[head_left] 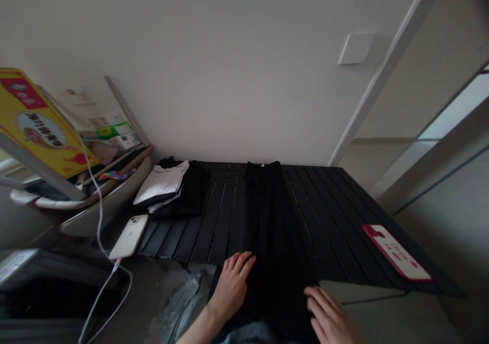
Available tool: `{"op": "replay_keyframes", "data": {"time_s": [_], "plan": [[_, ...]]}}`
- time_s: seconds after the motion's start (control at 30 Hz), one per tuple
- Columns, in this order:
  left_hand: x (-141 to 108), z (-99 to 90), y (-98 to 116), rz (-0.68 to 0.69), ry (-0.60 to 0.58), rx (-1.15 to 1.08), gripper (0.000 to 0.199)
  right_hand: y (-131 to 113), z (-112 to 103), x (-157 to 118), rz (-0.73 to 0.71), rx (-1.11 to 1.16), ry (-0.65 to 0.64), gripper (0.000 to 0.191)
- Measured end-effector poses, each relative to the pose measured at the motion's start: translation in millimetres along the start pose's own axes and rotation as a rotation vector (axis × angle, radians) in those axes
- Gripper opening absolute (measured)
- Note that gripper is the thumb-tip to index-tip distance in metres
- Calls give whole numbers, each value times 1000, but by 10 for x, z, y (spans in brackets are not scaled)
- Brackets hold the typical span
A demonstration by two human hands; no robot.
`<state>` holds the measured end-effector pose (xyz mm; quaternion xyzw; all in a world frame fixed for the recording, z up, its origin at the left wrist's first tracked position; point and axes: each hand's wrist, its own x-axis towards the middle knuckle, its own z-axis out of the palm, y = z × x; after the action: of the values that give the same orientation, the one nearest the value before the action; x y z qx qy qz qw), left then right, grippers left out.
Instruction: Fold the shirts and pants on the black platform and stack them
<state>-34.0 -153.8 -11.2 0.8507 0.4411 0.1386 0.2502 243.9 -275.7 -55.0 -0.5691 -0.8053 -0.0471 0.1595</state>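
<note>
Right at the near edge, the left hand [232, 287] is down on the black trousers [269, 221], fingers lightly curled and resting on the cloth, with no clear pinch or grip. The right hand [331, 317] sits open beside the trousers' edge, fingers spread, and it doesn't seem to have hold of anything either. The trousers run straight up the middle of the slatted table [336, 221] and spill over its near edge, so that overhang could drag the whole length down if a hand pulls too hard. Black on black is a real hazard here, because an edge could easily get lost against the slats. Just left of the table, the white phone [128, 237] and its cable [100, 289] are the likeliest snag: a wide sweep of the left arm could catch that cord and yank the phone off. Further up, the folded stack [162, 183] sits near the trousers, and a careless shove could topple it. Out on the right lies a red-and-white card [397, 252], and beyond everything, a yellow box [34, 120] leans at the far left.
</note>
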Motion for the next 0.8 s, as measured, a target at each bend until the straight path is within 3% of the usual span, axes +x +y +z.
{"op": "replay_keyframes", "data": {"time_s": [0.13, 0.27, 0.4, 0.6, 0.7, 0.8], "plan": [[-61, 3, -192, 173, -84, 412, 98, -68, -356, 223, 105, 208, -102, 40], [-35, 105, -217, 279, -101, 479, 93, -161, -724, 513, 186, 434, -256, 50], [93, 14, -42, 279, -148, 184, 71, -133, -1023, 785, 275, 573, -371, 40], [217, -486, 178, 114, -140, -367, 47, 112, -1235, 943, 219, 672, -539, 70], [159, -689, 262, 50, -232, -498, 35, 157, -1332, 1042, 196, 679, -616, 54], [105, -697, 296, -45, -376, -660, 29, 208, -1365, 1239, 148, 851, -828, 30]]}}
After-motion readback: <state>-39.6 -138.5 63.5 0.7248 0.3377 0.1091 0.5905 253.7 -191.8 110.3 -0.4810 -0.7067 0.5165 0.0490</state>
